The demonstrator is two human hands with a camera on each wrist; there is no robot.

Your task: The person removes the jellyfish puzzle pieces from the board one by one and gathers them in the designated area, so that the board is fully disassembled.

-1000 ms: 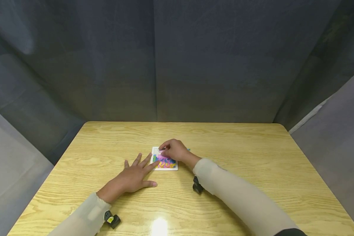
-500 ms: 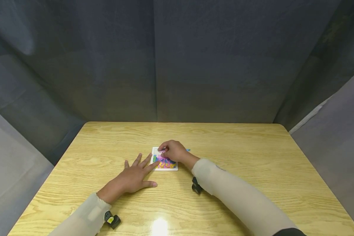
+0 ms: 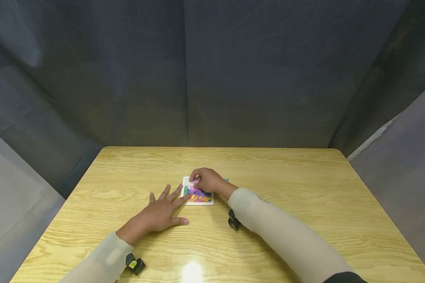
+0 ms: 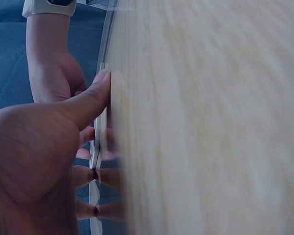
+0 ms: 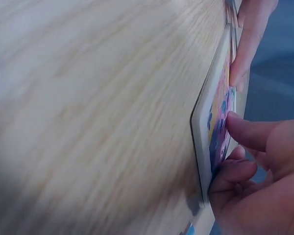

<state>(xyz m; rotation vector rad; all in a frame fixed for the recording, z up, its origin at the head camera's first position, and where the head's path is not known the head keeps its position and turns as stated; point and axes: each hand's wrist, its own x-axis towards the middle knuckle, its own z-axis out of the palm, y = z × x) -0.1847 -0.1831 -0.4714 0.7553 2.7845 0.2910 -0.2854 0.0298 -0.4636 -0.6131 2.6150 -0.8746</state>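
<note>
A small flat picture puzzle (image 3: 200, 203) with a white border lies on the table. Its picture shows pink, blue and yellow shapes. My left hand (image 3: 159, 214) lies spread on the left, fingertips on the puzzle's left border and picture, thumb out on the wood. From the right, my right hand (image 3: 210, 181) bends over the puzzle's upper part. Its thumb and curled forefinger pinch a pink puzzle piece (image 3: 195, 182) with a dark dot. In the right wrist view the thumb touches the picture; the curled fingers hide its near end.
A small blue piece (image 3: 226, 179) lies just right of the puzzle, partly behind the right hand. The wooden table (image 3: 287, 177) runs back to a dark curtain (image 3: 255, 98). Grey panels stand at both sides.
My right hand and forearm have shifted slightly left, and more of the pink piece shows between the fingers. My left hand stays in place.
</note>
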